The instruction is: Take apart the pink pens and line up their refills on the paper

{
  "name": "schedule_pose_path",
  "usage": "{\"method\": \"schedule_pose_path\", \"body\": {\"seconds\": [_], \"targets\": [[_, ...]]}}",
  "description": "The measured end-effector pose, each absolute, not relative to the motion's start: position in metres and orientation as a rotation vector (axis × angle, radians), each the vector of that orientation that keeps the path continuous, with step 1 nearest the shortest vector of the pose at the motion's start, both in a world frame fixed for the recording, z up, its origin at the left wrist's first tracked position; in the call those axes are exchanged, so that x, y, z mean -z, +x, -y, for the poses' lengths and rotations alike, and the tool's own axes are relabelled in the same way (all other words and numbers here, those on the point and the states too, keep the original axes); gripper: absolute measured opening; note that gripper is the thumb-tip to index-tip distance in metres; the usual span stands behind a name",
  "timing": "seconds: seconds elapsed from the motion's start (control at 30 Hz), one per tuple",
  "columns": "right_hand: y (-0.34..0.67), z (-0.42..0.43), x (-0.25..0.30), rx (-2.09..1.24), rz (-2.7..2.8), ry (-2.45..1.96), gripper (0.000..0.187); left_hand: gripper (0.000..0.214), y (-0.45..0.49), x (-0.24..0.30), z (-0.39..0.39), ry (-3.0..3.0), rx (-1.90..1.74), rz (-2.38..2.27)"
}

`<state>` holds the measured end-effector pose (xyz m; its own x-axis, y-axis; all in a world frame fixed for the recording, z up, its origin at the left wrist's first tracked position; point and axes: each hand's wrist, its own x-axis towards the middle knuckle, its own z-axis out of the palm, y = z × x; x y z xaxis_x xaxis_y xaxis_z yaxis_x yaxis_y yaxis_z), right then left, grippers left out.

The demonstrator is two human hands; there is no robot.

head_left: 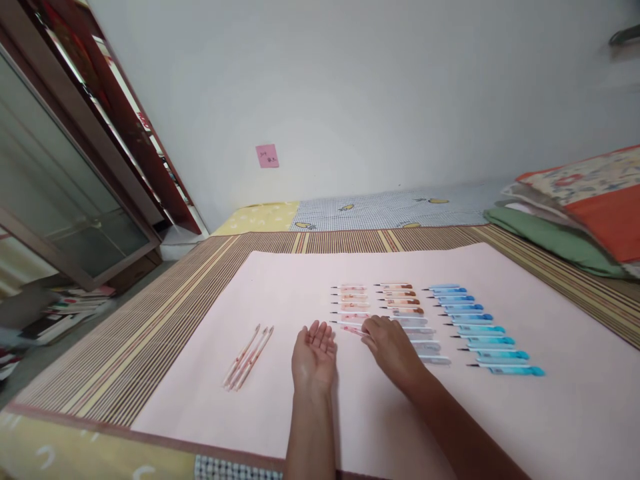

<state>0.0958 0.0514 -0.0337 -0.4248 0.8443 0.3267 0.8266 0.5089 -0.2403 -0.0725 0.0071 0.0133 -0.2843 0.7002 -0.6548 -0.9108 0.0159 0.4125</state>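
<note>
My left hand [316, 353] is palm up over the pink sheet, its fingers loosely stretched and nothing in it. To its right, my right hand [393, 348] reaches in from the lower right, fingertips closed on the end of a pink pen [354, 330] at the near end of a column of pink pens [351, 297]. Slim white sticks with dark tips lie alongside these pens. Beyond the right hand are brown pens [400, 294], grey pens [427, 347] partly hidden by it, and blue pens [480, 327]. Three pink-and-white pens [249, 360] lie together left of my left hand.
The pink sheet [200, 407] covers much of a striped mat [125, 347] on a bed. Folded bedding [590, 220] is piled at the right. A pink note [267, 156] sticks to the wall behind. At the left stands a glass-panelled cabinet [65, 167].
</note>
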Motion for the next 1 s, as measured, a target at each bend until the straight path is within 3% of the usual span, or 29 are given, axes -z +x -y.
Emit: {"method": "schedule_pose_path", "body": {"seconds": [0.2,0.57,1.0], "targets": [[0.096,-0.055,0.034,-0.057,2.345,-1.423,0.024,0.019,-0.071,-0.016,-0.006,-0.309,-1.61,-0.956],[0.094,-0.06,0.037,-0.007,2.263,-1.508,0.01,0.016,-0.071,-0.016,-0.006,-0.289,-1.596,-0.984],[0.097,-0.059,0.031,0.012,2.188,-1.567,0.021,0.021,-0.057,-0.016,-0.006,0.036,-1.485,-1.197]]}}
